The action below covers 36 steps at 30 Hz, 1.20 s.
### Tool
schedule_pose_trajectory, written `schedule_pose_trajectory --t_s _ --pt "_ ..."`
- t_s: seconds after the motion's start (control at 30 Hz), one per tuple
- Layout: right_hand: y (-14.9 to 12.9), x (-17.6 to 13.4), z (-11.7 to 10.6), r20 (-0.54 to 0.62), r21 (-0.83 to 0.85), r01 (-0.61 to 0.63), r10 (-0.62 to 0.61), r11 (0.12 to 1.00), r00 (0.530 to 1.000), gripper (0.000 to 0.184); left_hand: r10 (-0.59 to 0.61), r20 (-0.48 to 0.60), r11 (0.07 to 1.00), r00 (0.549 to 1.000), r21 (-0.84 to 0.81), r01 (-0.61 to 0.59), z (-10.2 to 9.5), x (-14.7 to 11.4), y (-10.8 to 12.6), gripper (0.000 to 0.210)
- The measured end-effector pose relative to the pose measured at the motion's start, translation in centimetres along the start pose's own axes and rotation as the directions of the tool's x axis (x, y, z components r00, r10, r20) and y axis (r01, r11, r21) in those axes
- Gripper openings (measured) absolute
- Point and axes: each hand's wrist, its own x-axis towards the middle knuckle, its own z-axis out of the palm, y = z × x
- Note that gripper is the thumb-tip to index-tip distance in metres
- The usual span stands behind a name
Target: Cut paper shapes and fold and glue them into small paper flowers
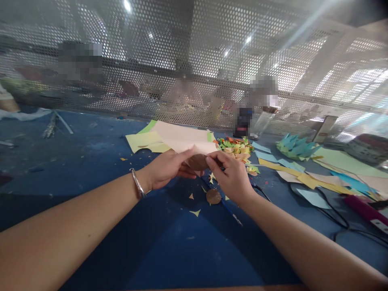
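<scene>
Currently, handling step, apparently: your left hand [163,167] and right hand [233,174] grasp brown disc [197,162] above blue desk [136,254]; next move likely calls for steady grip.

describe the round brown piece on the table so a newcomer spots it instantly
Over the dark blue tabletop, find the right hand. Just below-left in the picture lies the round brown piece. Unlike the brown oval in the hands, it lies unheld; unlike the pale scraps nearby, it is rounded, not pointed.
</scene>
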Motion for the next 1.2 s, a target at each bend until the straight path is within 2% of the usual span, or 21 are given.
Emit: schedule_pose_trajectory --t_s 0.27,0.47,0.8,1.2 --pt "0.09 -0.01 -0.41 0.083 -0.004 -0.034 0.034 0.999 0.996 0.017 -0.061 0.029 0.991 0.998 0.119 0.057 0.33 -0.38 0.37 0.037" --pt "0.13 -0.05 -0.42 0.116 0.013 -0.043 0.041 0.999 0.992 0.018 -0.086 0.030 0.985 0.996 0.155 0.080 0.37 -0.40 0.37 0.030" --pt "0.01 -0.18 -0.50 0.123 0.038 -0.046 0.041 0.998 0.992 0.017 -0.085 0.078 0.981 0.993 0.180 0.070 0.36 -0.56 0.50 0.023" --pt "-0.18 -0.17 -0.51 0.107 0.058 -0.051 0.045 0.997 0.993 0.017 -0.006 0.131 0.988 0.991 0.151 -0.014 0.23 -0.93 0.53 0.031"
